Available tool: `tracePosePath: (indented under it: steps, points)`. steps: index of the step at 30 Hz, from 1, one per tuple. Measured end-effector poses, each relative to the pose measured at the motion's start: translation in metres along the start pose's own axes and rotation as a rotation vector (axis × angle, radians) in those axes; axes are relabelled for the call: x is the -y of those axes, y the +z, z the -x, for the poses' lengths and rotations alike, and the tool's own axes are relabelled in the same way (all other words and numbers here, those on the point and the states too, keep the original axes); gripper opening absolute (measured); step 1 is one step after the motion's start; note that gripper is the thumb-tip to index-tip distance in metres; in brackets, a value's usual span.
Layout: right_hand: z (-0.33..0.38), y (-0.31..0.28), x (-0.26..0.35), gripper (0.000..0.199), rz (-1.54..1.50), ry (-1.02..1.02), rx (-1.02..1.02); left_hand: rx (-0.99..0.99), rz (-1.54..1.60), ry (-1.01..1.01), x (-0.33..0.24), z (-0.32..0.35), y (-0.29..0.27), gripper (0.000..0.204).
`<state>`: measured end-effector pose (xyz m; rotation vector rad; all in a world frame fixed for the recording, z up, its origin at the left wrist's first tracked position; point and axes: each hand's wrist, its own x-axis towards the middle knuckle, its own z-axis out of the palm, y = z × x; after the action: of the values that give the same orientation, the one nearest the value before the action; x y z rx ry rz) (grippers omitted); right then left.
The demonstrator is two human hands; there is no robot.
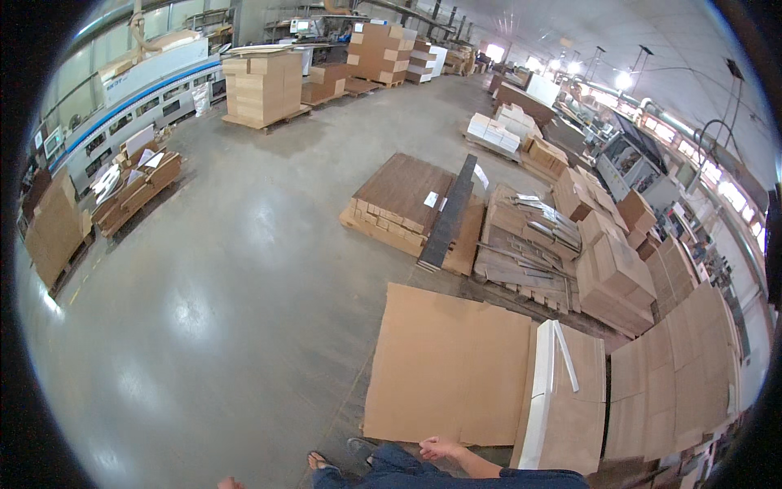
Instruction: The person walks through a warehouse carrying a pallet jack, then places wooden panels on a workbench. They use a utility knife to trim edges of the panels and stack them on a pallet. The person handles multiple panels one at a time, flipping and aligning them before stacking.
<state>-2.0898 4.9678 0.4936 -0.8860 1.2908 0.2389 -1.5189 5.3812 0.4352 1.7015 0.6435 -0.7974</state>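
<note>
Right hand [438,447]: fingers loosely curled, nothing visible in grip, near closest edge of flat brown cardboard sheet [448,367]. Left hand [230,483]: mere sliver at lower rim, finger state cannot be told. Sheet lies in front of person, just left of cardboard stack [582,416] bearing white strip [565,359]. Sheet probably light, broad, semi-stiff, easily creased; best held by opposite edges, both hands. Beyond: stacked brown panels [403,189], long dark board [450,213].
</note>
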Motion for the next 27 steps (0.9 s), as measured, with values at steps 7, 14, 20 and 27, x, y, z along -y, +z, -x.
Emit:
tracePosePath:
  steps: [7, 14, 20, 27]
  points:
    - [-0.046, 0.053, 0.081, 0.038, -0.297, -0.024, -0.245, 0.398, -0.405, 0.261, -0.191, -0.079, 0.27, 0.026]
    - [-0.197, 0.065, 0.261, 0.035, -0.283, -0.18, -0.216, 0.809, -1.274, 0.929, -0.312, -0.063, 0.522, 0.037]
    - [-0.283, 0.131, 0.655, 0.041, 0.27, -0.664, -0.193, 0.941, -1.848, 1.112, -0.441, -0.118, 0.652, 0.04]
    - [-0.246, 0.222, 1.015, 0.041, 0.681, -1.113, 0.394, 0.816, -1.944, 1.043, -0.607, -0.117, 0.828, 0.042]
